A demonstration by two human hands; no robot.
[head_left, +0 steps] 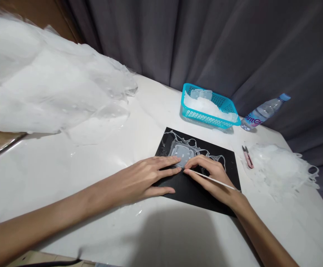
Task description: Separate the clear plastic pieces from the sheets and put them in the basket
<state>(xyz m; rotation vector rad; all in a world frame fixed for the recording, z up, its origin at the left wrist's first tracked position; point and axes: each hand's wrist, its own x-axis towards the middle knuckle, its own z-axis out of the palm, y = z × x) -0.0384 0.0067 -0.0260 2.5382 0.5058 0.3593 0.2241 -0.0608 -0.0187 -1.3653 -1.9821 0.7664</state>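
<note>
A clear, rubbery moulded piece (182, 151) with ragged excess edges lies on a black mat (194, 187) on the white table. My left hand (147, 178) lies flat with fingers stretched out, fingertips pressing the near edge of the clear piece. My right hand (210, 174) is pinched round a thin white stick (214, 180), whose tip meets the piece next to my left fingertips.
A turquoise basket (206, 118) holding clear pieces stands behind the mat. A water bottle (264, 113) lies at the back right. Small pink snips (247, 156) rest beside a heap of clear trimmings (282, 168). A big pile of translucent sheets (47, 85) fills the left. Grey curtain behind.
</note>
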